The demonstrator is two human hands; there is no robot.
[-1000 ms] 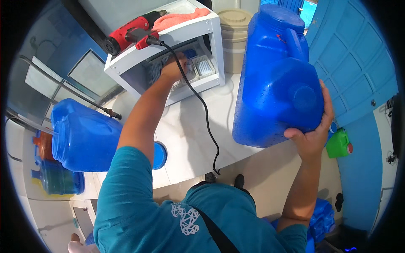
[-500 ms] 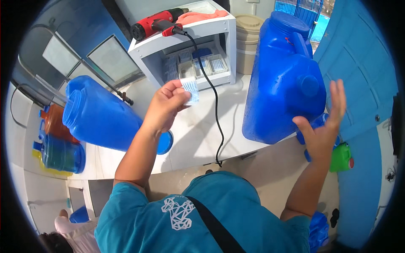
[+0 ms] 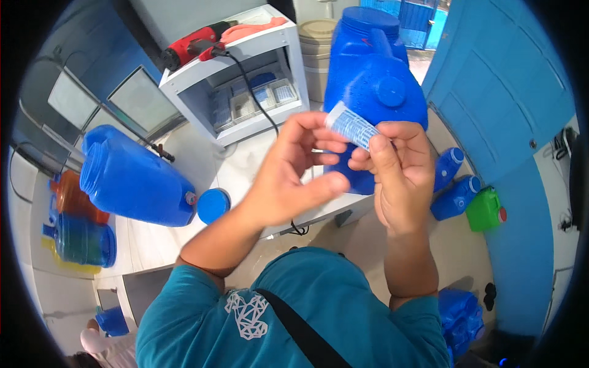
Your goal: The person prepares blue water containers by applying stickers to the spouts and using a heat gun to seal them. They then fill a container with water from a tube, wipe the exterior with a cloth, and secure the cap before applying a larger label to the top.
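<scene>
A small shrink seal (image 3: 351, 125), white and clear with blue print, is pinched between the thumb and fingers of my right hand (image 3: 402, 172). My left hand (image 3: 291, 165) is open beside it, fingers spread, with the fingertips at the seal's far end; whether they touch it I cannot tell. Behind both hands stands a big blue water jug (image 3: 374, 80), wet with drops, with a cap on its top and another on its sloped face. A second blue jug (image 3: 138, 181), its threaded mouth uncapped, is on the counter at left, near a round blue cap (image 3: 213, 206).
On a white shelf unit (image 3: 227, 76) rest a red and black heat gun (image 3: 195, 48) and an orange cloth (image 3: 254, 29); its cord hangs down. Small baskets (image 3: 261, 98) sit inside. Smaller blue jugs and a green jug (image 3: 485, 210) stand on the floor by the blue door (image 3: 497, 80).
The seal has passed from my left hand to my right. My right hand has come inward from the right, and my left hand has opened. The view has shifted to the right.
</scene>
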